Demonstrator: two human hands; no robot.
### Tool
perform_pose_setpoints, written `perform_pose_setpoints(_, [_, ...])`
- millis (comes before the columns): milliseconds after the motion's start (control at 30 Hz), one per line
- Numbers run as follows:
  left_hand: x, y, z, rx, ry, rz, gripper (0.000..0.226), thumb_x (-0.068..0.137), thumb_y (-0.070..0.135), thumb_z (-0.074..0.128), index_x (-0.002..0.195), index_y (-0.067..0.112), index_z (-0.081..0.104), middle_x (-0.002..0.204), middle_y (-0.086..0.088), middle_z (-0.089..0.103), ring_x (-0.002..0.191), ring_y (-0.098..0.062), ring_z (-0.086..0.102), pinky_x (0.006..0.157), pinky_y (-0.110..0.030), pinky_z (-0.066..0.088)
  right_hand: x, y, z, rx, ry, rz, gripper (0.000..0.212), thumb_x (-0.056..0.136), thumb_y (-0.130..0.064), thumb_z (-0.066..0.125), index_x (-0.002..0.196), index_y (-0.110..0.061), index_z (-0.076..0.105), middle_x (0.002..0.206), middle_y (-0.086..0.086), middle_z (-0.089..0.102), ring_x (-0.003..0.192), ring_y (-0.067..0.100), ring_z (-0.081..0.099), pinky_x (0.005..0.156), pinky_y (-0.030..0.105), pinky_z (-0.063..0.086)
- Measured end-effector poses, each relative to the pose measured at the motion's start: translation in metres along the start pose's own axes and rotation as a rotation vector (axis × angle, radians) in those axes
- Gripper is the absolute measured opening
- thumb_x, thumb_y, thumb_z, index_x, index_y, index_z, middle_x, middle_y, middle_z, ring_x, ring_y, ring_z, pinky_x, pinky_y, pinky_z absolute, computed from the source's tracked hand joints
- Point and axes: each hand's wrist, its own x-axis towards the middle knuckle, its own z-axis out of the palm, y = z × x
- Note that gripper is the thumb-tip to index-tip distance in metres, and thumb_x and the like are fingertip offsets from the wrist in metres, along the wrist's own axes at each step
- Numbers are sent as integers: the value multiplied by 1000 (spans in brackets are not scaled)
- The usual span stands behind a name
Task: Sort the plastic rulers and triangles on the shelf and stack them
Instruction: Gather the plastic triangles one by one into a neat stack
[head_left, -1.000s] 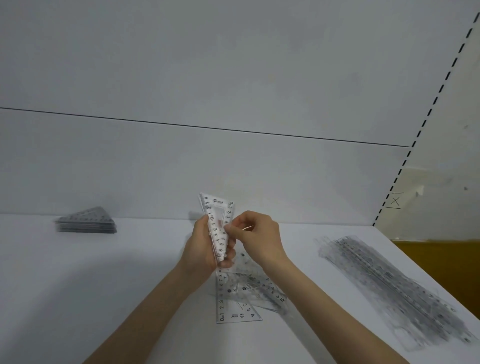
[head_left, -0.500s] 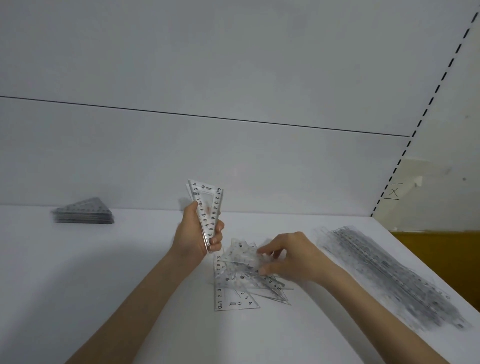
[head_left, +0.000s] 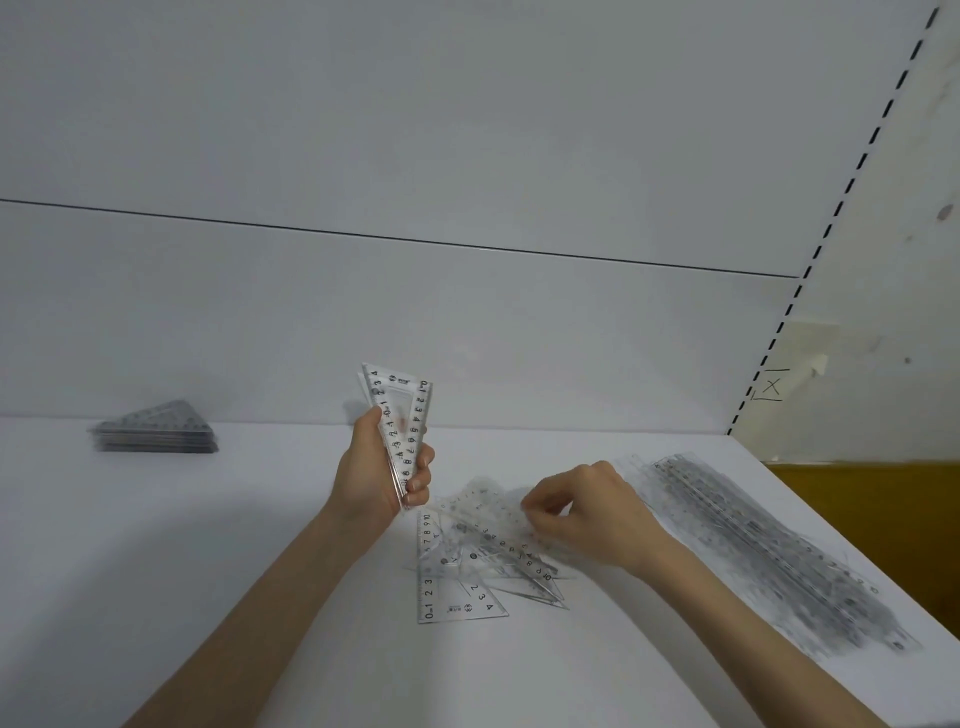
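Observation:
My left hand (head_left: 376, 475) grips a small bundle of clear plastic triangles (head_left: 400, 415), held upright above the white shelf (head_left: 208, 571). A loose pile of clear triangles (head_left: 467, 566) lies just right of it on the shelf. My right hand (head_left: 587, 512) is down at the pile's far right side, fingers curled and pinching the edge of one clear triangle (head_left: 488, 501) that tilts up off the pile. A neat stack of triangles (head_left: 156, 434) sits at the far left. A long stack of clear straight rulers (head_left: 769, 545) lies along the right side.
A white back wall (head_left: 467, 338) rises behind the shelf. The shelf's right edge (head_left: 852, 551) drops beside a yellow-brown surface (head_left: 883, 519). A dashed upright strip (head_left: 831, 223) marks the right corner.
My right hand left the bundle in my left hand, dropped to the loose pile and took hold of a triangle there. The left hand stays raised with its bundle.

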Motion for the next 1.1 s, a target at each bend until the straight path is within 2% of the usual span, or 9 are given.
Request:
perform_pose_setpoints(67, [-1, 0, 0, 7, 4, 2, 43, 96, 44, 21, 85, 11, 46, 52, -5, 46, 34, -14, 33, 37, -17, 25, 1, 2, -3, 55, 143, -22, 15, 83, -19, 63, 79, -26, 76, 72, -14, 72, 73, 4, 65, 72, 26, 51])
perform_pose_setpoints(133, [-1, 0, 1, 10, 13, 9, 44, 97, 44, 21, 85, 10, 47, 53, -6, 47, 34, -14, 34, 38, -17, 25, 2, -2, -12, 405, 244, 21, 12, 84, -11, 67, 81, -16, 77, 67, -11, 72, 66, 3, 66, 63, 19, 49])
perform_pose_setpoints(233, [-3, -1, 4, 23, 14, 7, 43, 97, 44, 23, 86, 10, 48, 55, -7, 48, 35, -14, 34, 40, -16, 26, 7, -25, -23, 1033, 100, 107, 6, 83, -2, 68, 84, -5, 73, 75, 11, 73, 66, 17, 68, 58, 23, 52])
perform_pose_setpoints(300, [-6, -3, 7, 40, 2, 2, 43, 97, 43, 24, 83, 11, 50, 57, -8, 50, 37, -16, 36, 40, -17, 27, 14, -43, -20, 1139, 37, 134, 5, 82, 1, 69, 83, -3, 71, 79, 19, 71, 66, 23, 67, 59, 24, 54])
perform_pose_setpoints(400, [-8, -6, 11, 49, -16, 10, 45, 98, 42, 26, 84, 11, 55, 63, -8, 57, 47, -19, 44, 43, -21, 29, 25, -69, -8, 1210, 10, 183, 3, 82, 0, 68, 81, -2, 70, 77, 16, 71, 67, 23, 68, 62, 25, 55])
perform_pose_setpoints(633, [-7, -6, 11, 46, -4, 24, 49, 98, 41, 22, 87, 7, 54, 58, -8, 47, 46, -18, 43, 45, -23, 35, 41, -84, 15, 1016, 73, 256, 3, 80, -12, 72, 77, -13, 71, 63, -6, 64, 63, 1, 58, 64, 20, 40])
perform_pose_setpoints(800, [-3, -6, 8, 47, -2, -14, 49, 99, 40, 22, 80, 9, 54, 56, -6, 45, 36, -14, 36, 38, -16, 25, 49, -85, 20, 627, 195, 104, 9, 76, -23, 75, 71, -21, 68, 71, -8, 69, 60, 3, 57, 65, 30, 49])
perform_pose_setpoints(1000, [-2, -3, 6, -38, 1, -38, 44, 99, 41, 22, 82, 11, 50, 52, -6, 45, 33, -12, 33, 37, -13, 25, 53, -51, 1, 567, 183, 15, 8, 85, -22, 71, 80, -15, 71, 71, -1, 69, 59, 5, 61, 53, 15, 43])
perform_pose_setpoints(1100, [-2, 0, 5, -69, 0, -27, 42, 98, 41, 21, 82, 11, 47, 52, -5, 44, 33, -12, 33, 36, -12, 25, 44, -21, -4, 308, -5, 26, 19, 78, -38, 74, 81, -19, 75, 75, -6, 72, 65, 1, 60, 63, 18, 48])
